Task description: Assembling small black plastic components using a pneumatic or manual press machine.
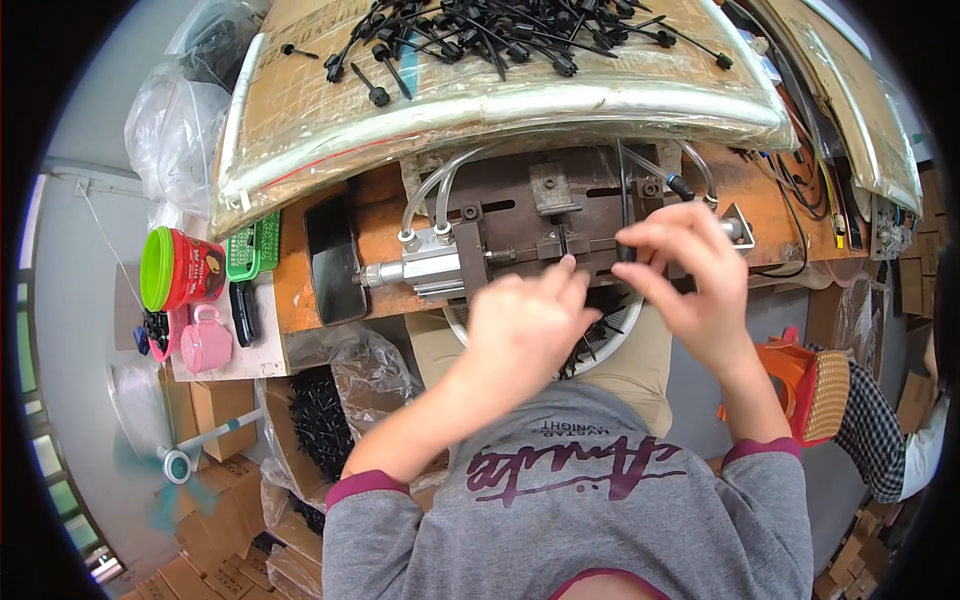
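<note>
At the middle of the metal clamping fixture [515,200], my left hand [530,325] reaches in with its forefinger extended. The fingertip touches or nearly touches a slim black part [563,238] lying in the slot block. No held thing shows in that hand, though its palm side is hidden. My right hand [695,275], just to the right, pinches a thin black rod-like part [626,195] between thumb and fingers. That part stands nearly upright in the picture, its thicker end at the fingertips. An air cylinder [432,272] with clear tubes sits left of my left hand.
Many black stemmed parts [480,35] lie on the plastic-covered cardboard [500,115] behind the fixture. A dark phone [335,258], pink mug [207,342] and red bucket [200,270] stand left. An orange stool [790,385] and another person's checked sleeve [872,430] are right.
</note>
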Action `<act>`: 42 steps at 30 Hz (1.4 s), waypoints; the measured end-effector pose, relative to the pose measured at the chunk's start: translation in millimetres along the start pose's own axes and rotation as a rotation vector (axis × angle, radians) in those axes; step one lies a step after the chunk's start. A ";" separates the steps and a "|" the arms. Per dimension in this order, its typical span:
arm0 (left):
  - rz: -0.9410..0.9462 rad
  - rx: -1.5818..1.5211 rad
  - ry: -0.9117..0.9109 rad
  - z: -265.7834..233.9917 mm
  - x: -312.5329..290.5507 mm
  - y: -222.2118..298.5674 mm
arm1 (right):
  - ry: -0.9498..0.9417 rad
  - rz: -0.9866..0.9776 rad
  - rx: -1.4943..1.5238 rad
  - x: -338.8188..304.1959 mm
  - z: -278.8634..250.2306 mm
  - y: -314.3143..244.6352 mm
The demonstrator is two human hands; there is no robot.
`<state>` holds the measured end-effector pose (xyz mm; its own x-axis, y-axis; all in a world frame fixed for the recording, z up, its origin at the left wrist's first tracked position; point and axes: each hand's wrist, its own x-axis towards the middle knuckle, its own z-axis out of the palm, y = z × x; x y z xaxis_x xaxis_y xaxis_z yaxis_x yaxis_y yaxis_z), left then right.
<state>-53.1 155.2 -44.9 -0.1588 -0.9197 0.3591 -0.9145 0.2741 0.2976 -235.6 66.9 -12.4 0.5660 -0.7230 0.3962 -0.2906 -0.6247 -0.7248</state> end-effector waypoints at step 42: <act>0.023 -0.026 0.124 29.3 -23.3 0.7 | -0.202 -0.111 -0.687 191.1 1.1 44.4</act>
<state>-60.9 168.6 -78.9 -0.1306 -0.8716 0.4725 -0.9009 0.3034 0.3105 -139.5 -98.7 30.5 0.7325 -0.6171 0.2874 -0.6044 -0.7838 -0.1424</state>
